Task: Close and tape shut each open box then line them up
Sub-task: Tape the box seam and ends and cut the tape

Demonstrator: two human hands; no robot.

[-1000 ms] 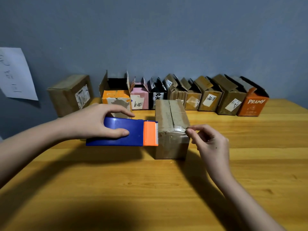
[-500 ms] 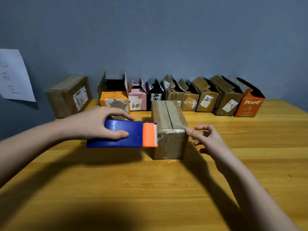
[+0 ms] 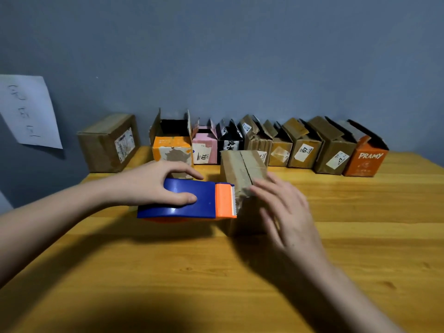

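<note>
A closed brown cardboard box [image 3: 242, 168] stands mid-table, its two top flaps meeting in a seam. My left hand [image 3: 156, 183] grips a blue tape dispenser [image 3: 189, 200] whose orange toothed end touches the box's near left edge. My right hand [image 3: 286, 212] lies flat with fingers spread on the box's near top corner and front face, hiding most of the front. Along the wall stands a row of open boxes: orange-white [image 3: 171, 150], pink [image 3: 204, 150], black [image 3: 229, 143], several brown ones [image 3: 305, 150] and an orange one marked PRAMY [image 3: 366, 159].
A closed brown box [image 3: 108, 143] sits at the far left of the row, at the edge of the wooden table [image 3: 192, 272]. A sheet of paper [image 3: 28, 111] hangs on the grey wall at left.
My right hand let go of the pinched tape end, opened, and moved left onto the box's near corner, pressing flat. The dispenser stayed at the box's left edge.
</note>
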